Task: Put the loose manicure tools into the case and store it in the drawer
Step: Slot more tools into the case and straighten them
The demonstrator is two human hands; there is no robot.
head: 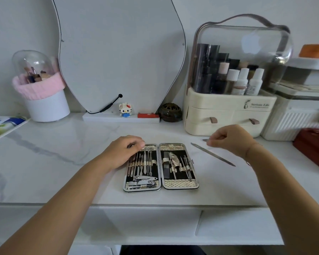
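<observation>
Case (161,167) lying open on the table (53,162), my right hand (230,139) pinching a loose tool.

The case is lying flat & open like a book near the table's front edge, btwn my two forearms. It has black lining & gold mesh trim, and both halves are holding rows of steel tools under straps, w/ clippers sitting at the bottom of the left half. A long thin tool (213,154) is lying loose on the table just right of the case, at an angle. My left hand (121,153) is resting palm-down on the case's top left corner w/ fingers bending over it; can't tell if they're gripping anything. My right hand is sitting by the long thin tool's far end, wrist bent, thumb & forefinger pinching a small grey tool (205,140) w/ only its tip showing.
</observation>
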